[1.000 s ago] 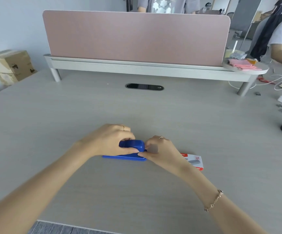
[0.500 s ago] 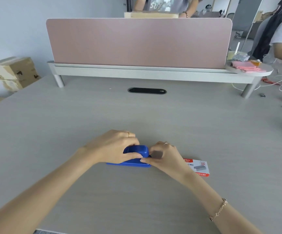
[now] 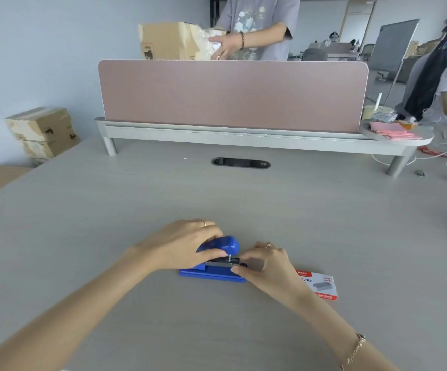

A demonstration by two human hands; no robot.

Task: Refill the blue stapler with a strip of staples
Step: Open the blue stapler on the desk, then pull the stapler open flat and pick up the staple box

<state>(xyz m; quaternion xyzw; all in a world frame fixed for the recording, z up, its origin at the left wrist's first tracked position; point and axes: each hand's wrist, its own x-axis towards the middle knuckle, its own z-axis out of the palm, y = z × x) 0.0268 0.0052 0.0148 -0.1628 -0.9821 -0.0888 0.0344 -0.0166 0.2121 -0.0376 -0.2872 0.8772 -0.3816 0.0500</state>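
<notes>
Blue stapler (image 3: pixel 218 259) sits on pale grey desk (image 3: pixel 243 199), near front centre, base flat, blue top lifted so metal staple channel (image 3: pixel 223 261) shows. Left hand (image 3: pixel 187 246) curled over rear of raised top, thumb pressed along its side. Right hand (image 3: pixel 264 265) pinches front end of channel between thumb and fingertips (staple strip itself too small to make out). Red-and-white staple box (image 3: pixel 318 286) lies flat just right of right wrist.
</notes>
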